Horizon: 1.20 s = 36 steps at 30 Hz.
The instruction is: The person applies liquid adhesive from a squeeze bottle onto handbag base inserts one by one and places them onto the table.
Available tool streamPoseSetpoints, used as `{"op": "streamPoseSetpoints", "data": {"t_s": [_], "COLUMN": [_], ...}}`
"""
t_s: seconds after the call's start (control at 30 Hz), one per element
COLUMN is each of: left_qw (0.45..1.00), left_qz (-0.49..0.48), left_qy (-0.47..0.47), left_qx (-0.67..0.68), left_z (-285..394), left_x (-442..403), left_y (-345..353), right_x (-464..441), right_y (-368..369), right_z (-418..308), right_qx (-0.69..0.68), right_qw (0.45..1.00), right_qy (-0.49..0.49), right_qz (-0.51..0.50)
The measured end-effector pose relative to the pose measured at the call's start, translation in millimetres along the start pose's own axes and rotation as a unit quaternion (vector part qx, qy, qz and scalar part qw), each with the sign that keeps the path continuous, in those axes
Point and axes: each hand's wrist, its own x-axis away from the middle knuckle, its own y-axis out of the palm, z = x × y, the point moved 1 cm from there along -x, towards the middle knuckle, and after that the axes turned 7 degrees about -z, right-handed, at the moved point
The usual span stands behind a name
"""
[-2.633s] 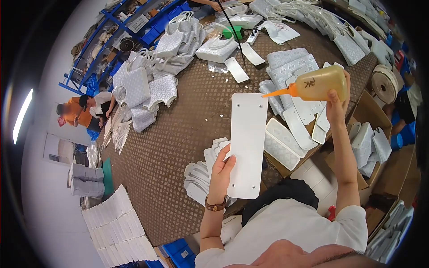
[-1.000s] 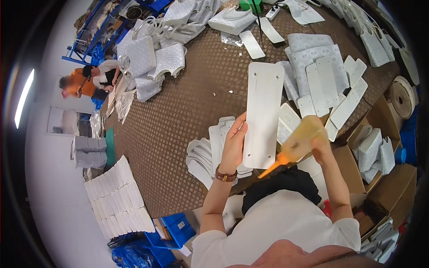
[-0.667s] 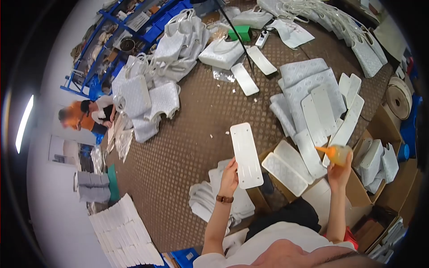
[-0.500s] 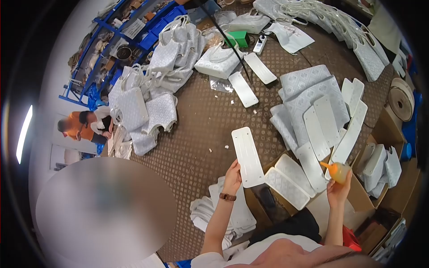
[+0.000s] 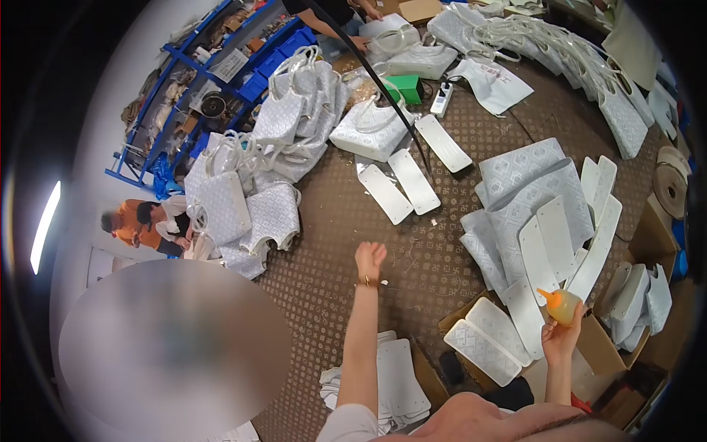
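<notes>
My left hand [image 5: 370, 258] is held over the brown patterned table with nothing in it, its fingers loosely bent and slightly apart. Just beyond it lies a white panel [image 5: 384, 194] with small holes at its ends, beside two similar panels [image 5: 414, 182]. In my right hand [image 5: 561, 340] is a squeeze bottle [image 5: 563, 306] of orange-yellow liquid, its orange nozzle tilted up to the left. Several white panels [image 5: 541, 254] rest on quilted silver-white sheets [image 5: 523, 169] close to that bottle. Two shallow panels with patterned insides [image 5: 482, 352] lie nearer to me.
Quilted bags [image 5: 291, 110] are piled at the left, with more bags [image 5: 560, 55] lined up at the back right. A dark rod [image 5: 383, 85] slants over the table. Cardboard boxes [image 5: 596, 335] stand at my right. A co-worker's arm [image 5: 328, 29] reaches in at the back.
The white panel has left my left hand and now lies beside the other two. A co-worker's arms have appeared at the back. My right hand still holds the squeeze bottle.
</notes>
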Motion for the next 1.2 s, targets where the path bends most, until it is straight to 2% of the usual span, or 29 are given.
{"op": "streamPoseSetpoints", "data": {"t_s": [0.1,0.17,0.23,0.27,0.3,0.33,0.37,0.4,0.43,0.5,0.53,0.57,0.63,0.7,0.83,1.07,1.13,1.2], "left_qw": [0.994,0.985,0.966,0.917,0.873,0.861,0.841,0.778,0.742,0.704,0.690,0.682,0.695,0.727,0.784,0.853,0.874,0.900], "left_qz": [-0.009,-0.061,-0.003,0.036,0.077,0.108,0.114,0.123,0.123,0.102,0.077,0.038,-0.045,-0.102,-0.146,-0.234,-0.255,-0.245], "left_qy": [0.032,0.096,0.117,0.211,0.239,0.188,0.206,0.103,0.041,0.141,0.193,0.235,0.274,0.285,0.286,0.222,0.195,0.173], "left_qx": [-0.103,-0.131,-0.232,-0.337,-0.419,-0.460,-0.488,-0.608,-0.658,-0.688,-0.694,-0.691,-0.664,-0.616,-0.532,-0.410,-0.365,-0.316], "left_z": [-16,-50,-55,-75,-68,-61,-78,-96,-112,-6,42,68,56,19,-10,-40,-52,-53], "left_x": [87,124,193,206,251,288,295,307,308,252,225,203,187,196,233,311,331,353], "left_y": [-41,-111,-145,-185,-178,-175,-200,-226,-246,-245,-224,-191,-129,-90,-62,-18,2,8], "right_x": [-11,-5,6,12,18,22,24,27,27,24,25,20,8,59,94,110,116,121], "right_y": [-10,-7,6,12,14,13,10,7,4,-10,-19,-28,-54,-27,-35,-83,-84,-82], "right_z": [9,9,13,16,18,20,23,27,30,41,47,60,74,54,31,1,-8,-16], "right_qx": [-0.017,-0.022,-0.022,-0.026,-0.040,-0.032,-0.031,-0.034,-0.072,-0.087,-0.094,-0.134,-0.129,-0.106,-0.107,-0.132,-0.133,-0.123], "right_qw": [0.999,0.999,0.998,0.997,0.996,0.996,0.996,0.995,0.992,0.985,0.982,0.981,0.962,0.971,0.972,0.988,0.984,0.986], "right_qy": [0.029,0.042,0.058,0.065,0.061,0.065,0.065,0.063,0.050,0.113,0.133,0.096,0.155,0.152,0.138,0.066,0.063,0.049], "right_qz": [-0.011,-0.017,-0.025,-0.031,-0.044,-0.052,-0.061,-0.071,-0.087,-0.094,-0.096,-0.099,-0.182,-0.151,-0.159,-0.053,-0.097,-0.098]}}
